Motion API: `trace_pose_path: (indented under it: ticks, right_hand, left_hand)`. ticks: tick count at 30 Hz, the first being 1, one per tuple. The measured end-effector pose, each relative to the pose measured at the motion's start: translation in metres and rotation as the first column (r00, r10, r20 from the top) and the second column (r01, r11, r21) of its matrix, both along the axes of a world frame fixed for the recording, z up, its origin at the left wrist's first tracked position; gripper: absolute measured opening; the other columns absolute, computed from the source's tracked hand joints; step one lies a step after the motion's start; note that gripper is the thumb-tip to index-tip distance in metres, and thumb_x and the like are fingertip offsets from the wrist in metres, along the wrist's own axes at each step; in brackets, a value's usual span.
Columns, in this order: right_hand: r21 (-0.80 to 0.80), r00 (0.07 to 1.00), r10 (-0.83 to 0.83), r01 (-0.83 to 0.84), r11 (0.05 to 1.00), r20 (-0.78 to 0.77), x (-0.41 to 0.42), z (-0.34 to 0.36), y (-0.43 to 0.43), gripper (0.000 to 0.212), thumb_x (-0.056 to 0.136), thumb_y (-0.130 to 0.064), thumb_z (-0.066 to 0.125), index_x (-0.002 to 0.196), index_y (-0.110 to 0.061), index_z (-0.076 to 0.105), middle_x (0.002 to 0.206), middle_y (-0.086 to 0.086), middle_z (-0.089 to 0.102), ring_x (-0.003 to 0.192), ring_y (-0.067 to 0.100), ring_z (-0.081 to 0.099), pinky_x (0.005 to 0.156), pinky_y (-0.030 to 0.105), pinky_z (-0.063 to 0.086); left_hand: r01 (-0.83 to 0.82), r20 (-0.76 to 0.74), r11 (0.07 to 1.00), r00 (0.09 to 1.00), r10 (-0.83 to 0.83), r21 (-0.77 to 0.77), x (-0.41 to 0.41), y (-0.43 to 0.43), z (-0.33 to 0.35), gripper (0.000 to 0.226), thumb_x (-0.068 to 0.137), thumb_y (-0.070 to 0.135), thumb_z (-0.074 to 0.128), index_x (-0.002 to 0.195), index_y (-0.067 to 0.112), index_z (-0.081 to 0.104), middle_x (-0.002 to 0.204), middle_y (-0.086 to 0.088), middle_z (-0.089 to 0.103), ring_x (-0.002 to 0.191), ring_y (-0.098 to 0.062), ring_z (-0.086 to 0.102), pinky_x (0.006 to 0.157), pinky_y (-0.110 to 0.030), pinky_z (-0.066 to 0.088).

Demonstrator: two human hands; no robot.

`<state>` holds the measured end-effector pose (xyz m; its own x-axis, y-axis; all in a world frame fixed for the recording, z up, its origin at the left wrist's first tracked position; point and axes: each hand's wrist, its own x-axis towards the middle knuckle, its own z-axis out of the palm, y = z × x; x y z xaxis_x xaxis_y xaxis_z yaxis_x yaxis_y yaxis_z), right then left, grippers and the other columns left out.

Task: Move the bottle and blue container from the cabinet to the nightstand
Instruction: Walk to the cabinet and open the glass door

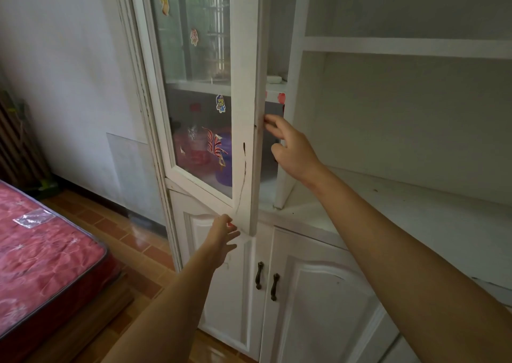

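A white cabinet has a tall glass door (243, 113) that stands partly ajar. Through the glass I see a clear bottle with a red cap and red label (195, 143) and, to its right, a blue-purple container (225, 163) on the lower shelf. My right hand (288, 146) is at the door's free edge, fingertips touching it, fingers spread. My left hand (221, 238) is at the door's bottom corner, fingers apart, holding nothing. Stickers on the glass partly hide both objects.
Lower cabinet doors with dark handles (259, 275) are below. A white counter (401, 210) and open shelves extend to the right. A red mattress (41, 251) lies at the left on a tiled floor. A small white object (274, 79) sits on the upper shelf.
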<state>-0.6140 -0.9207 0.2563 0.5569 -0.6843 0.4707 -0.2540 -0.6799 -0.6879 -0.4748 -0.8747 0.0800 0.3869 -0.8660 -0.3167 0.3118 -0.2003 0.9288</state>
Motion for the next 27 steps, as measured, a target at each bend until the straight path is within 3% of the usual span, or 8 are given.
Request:
trace_pose_path:
  ticks: [3,5,10,15,19,21,24,27]
  right_hand:
    - [0.003,1.000,0.009,-0.009,1.000,-0.007,0.001,0.000,0.002,0.050,0.089,0.007,0.037,0.135,-0.014,0.037,0.141,0.005,0.048,0.130,0.018,0.041,0.091,0.014,0.030]
    - [0.002,1.000,0.016,-0.016,1.000,-0.004,0.002,0.000,0.004,0.051,0.089,0.007,0.037,0.135,-0.014,0.037,0.141,0.004,0.047,0.131,0.018,0.040,0.092,0.014,0.029]
    - [-0.019,0.999,0.041,-0.041,0.999,-0.003,0.006,-0.003,0.008,0.052,0.088,0.008,0.037,0.135,-0.013,0.037,0.141,0.005,0.047,0.131,0.016,0.040,0.084,-0.002,0.031]
    - [-0.029,0.996,0.076,-0.075,0.997,0.051,0.013,-0.007,0.018,0.055,0.087,0.008,0.037,0.137,-0.014,0.037,0.138,0.004,0.050,0.129,0.017,0.044,0.102,0.022,0.036]
    - [-0.046,0.994,0.100,-0.098,0.994,0.051,0.016,-0.012,0.023,0.058,0.087,0.005,0.040,0.140,-0.017,0.033,0.142,0.004,0.047,0.131,0.019,0.043,0.110,0.042,0.036]
    - [-0.049,0.992,0.119,-0.117,0.992,0.032,0.020,-0.013,0.026,0.063,0.087,0.005,0.041,0.142,-0.022,0.028,0.142,0.003,0.046,0.130,0.020,0.044,0.108,0.043,0.038]
    - [-0.062,0.990,0.142,-0.141,0.988,0.002,0.030,-0.012,0.028,0.069,0.087,0.003,0.043,0.144,-0.029,0.019,0.140,0.001,0.048,0.119,0.022,0.053,0.097,0.031,0.046]
    - [-0.086,0.986,0.169,-0.170,0.982,-0.016,0.041,-0.012,0.031,0.072,0.088,0.000,0.044,0.144,-0.035,0.014,0.141,-0.001,0.047,0.105,0.013,0.058,0.094,0.027,0.046]
  left_hand:
    - [-0.083,-0.163,0.996,0.983,0.080,-0.015,-0.002,-0.001,0.010,0.017,0.095,0.019,0.033,0.086,0.011,0.046,0.106,-0.018,0.053,0.109,-0.034,0.051,0.108,-0.052,0.032]
    - [-0.124,-0.249,0.992,0.961,0.117,-0.011,-0.002,-0.001,0.015,0.016,0.094,0.018,0.034,0.097,0.004,0.042,0.096,-0.019,0.056,0.102,-0.035,0.053,0.105,-0.050,0.036]
    - [-0.164,-0.270,0.986,0.948,0.168,0.038,0.005,0.007,0.018,0.021,0.092,0.021,0.038,0.107,0.009,0.032,0.105,-0.021,0.054,0.100,-0.034,0.054,0.102,-0.047,0.039]
    - [-0.184,-0.213,0.978,0.956,0.202,0.101,0.018,0.012,0.012,0.026,0.091,0.029,0.040,0.108,0.011,0.036,0.104,-0.020,0.058,0.100,-0.031,0.057,0.099,-0.042,0.040]
    - [-0.194,-0.180,0.975,0.961,0.212,0.112,0.023,0.016,0.006,0.027,0.090,0.032,0.042,0.105,0.009,0.041,0.084,-0.017,0.060,0.086,-0.026,0.057,0.086,-0.036,0.041]
    - [-0.199,-0.174,0.973,0.961,0.217,0.118,0.028,0.018,0.003,0.029,0.089,0.033,0.043,0.105,0.010,0.042,0.083,-0.017,0.059,0.080,-0.024,0.056,0.082,-0.034,0.041]
    - [-0.182,-0.167,0.973,0.965,0.204,0.140,0.037,0.022,-0.001,0.038,0.088,0.040,0.044,0.111,0.010,0.043,0.085,-0.017,0.059,0.080,-0.023,0.055,0.072,-0.030,0.043]
    - [-0.166,-0.141,0.974,0.972,0.187,0.153,0.047,0.029,-0.003,0.048,0.085,0.048,0.048,0.112,0.008,0.049,0.084,-0.015,0.059,0.066,-0.020,0.052,0.058,-0.026,0.042]
